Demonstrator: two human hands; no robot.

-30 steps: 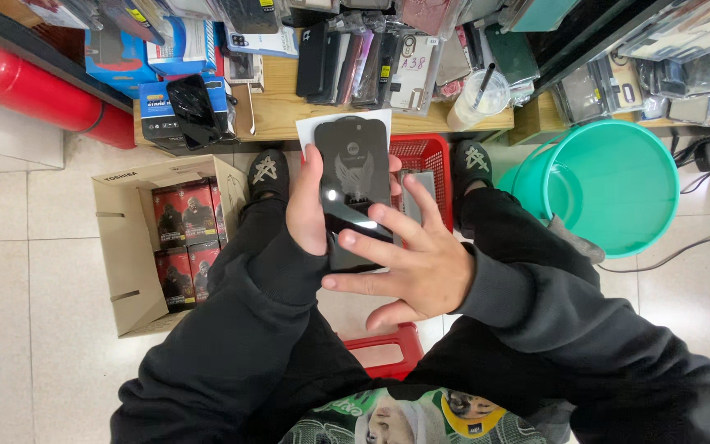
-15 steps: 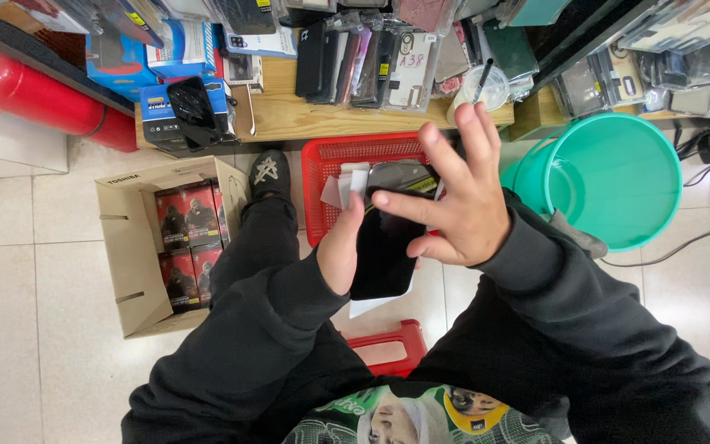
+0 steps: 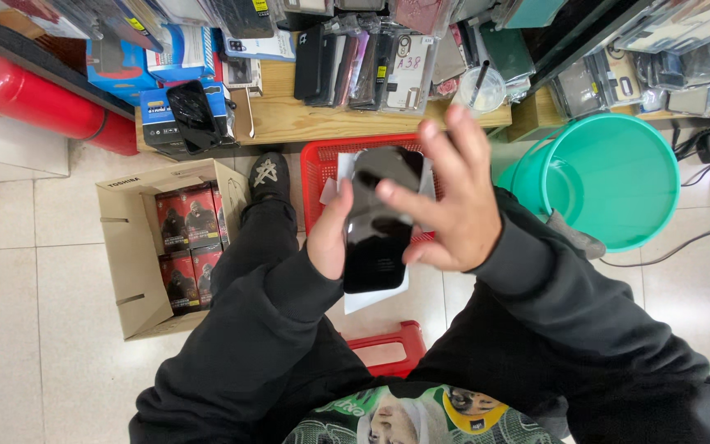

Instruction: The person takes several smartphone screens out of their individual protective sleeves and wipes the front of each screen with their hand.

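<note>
My left hand [image 3: 332,238] grips a glossy black phone case [image 3: 378,234] by its left edge, with a white card [image 3: 371,298] behind it. My right hand [image 3: 449,201] hovers over the case's upper right, fingers spread and blurred, its thumb and forefinger touching the case's top. Both hands are held above my knees, over a red plastic basket [image 3: 319,177] on the floor.
A wooden shelf [image 3: 314,119] ahead carries many packaged phone cases. An open cardboard box [image 3: 137,247] of red and black boxes sits on the floor left, a teal bucket [image 3: 618,177] right, a red cylinder [image 3: 34,99] far left. I sit on a red stool [image 3: 388,345].
The case and both hands have shifted from the centre left toward the right and up over the red basket. My right hand has lifted off the case face and spread its fingers.
</note>
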